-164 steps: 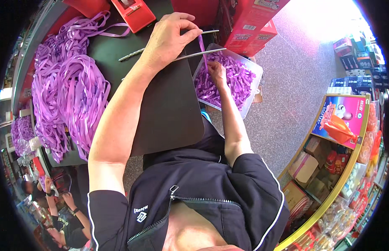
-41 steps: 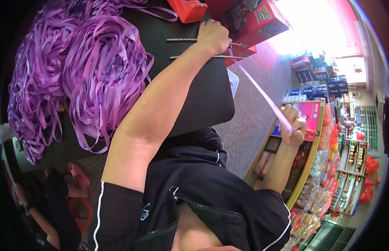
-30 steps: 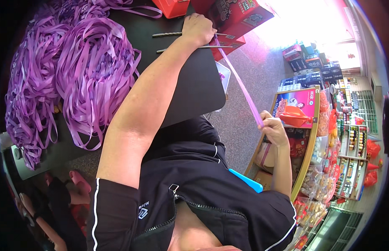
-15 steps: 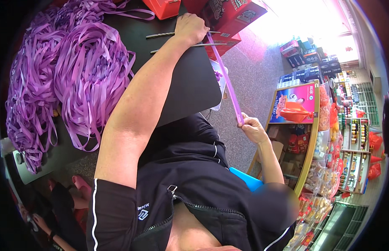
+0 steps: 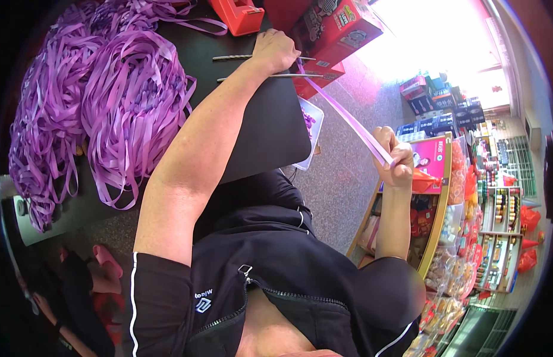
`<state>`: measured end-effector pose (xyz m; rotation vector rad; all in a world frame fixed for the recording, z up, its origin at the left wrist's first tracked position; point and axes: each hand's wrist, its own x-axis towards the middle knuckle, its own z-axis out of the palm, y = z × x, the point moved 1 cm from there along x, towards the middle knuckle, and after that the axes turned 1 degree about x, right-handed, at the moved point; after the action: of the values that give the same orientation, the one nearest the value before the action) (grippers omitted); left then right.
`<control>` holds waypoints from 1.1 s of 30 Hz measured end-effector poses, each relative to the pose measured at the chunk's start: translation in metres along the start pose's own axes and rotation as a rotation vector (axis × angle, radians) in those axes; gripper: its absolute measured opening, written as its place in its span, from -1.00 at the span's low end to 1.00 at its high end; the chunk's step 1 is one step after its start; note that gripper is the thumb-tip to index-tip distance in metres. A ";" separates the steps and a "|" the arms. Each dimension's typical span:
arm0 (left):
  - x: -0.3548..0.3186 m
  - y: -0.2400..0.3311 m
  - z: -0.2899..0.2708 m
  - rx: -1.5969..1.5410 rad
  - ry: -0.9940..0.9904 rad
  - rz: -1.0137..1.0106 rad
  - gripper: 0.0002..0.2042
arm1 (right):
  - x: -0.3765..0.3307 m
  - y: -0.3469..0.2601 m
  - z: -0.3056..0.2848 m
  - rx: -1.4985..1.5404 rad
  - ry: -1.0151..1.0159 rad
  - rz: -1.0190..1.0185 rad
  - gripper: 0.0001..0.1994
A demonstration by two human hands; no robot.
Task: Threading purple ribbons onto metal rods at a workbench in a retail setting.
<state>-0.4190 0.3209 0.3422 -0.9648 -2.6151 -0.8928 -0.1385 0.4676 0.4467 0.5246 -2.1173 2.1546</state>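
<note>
A purple ribbon (image 5: 355,126) is stretched slantwise between my two hands, past the table corner. My left hand (image 5: 277,51) is closed at its far end, beside the table's right edge; the fingertips are partly hidden. Under that hand and wrist run two thin metal rods, a twisted-looking one (image 5: 232,58) and a smoother one (image 5: 288,75), their tips sticking out past the edge. Out to the right, my right hand (image 5: 395,157) pinches the ribbon's near end. A large heap of looped purple ribbons (image 5: 134,101) covers the left of the dark table (image 5: 261,128).
An orange-red tape dispenser (image 5: 239,16) and red boxes (image 5: 336,30) stand at the far side. Below the table corner is a white tray (image 5: 316,128) with small purple pieces. Shelves of packaged goods (image 5: 449,271) line the right. Another person's pink-shod foot (image 5: 107,262) shows lower left.
My right hand has moved right and away from my body, swinging the ribbon's near end outward. My left hand stays by the rods. The whole view has shifted slightly.
</note>
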 end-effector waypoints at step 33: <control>0.008 -0.005 0.000 0.027 -0.224 0.009 -0.71 | -0.134 0.128 -0.023 0.328 0.119 0.417 -0.74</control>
<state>-0.4288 0.3218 0.3432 -1.1277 -2.7962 -0.7863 -0.0539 0.5091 0.2855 -0.0418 -1.9547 2.6992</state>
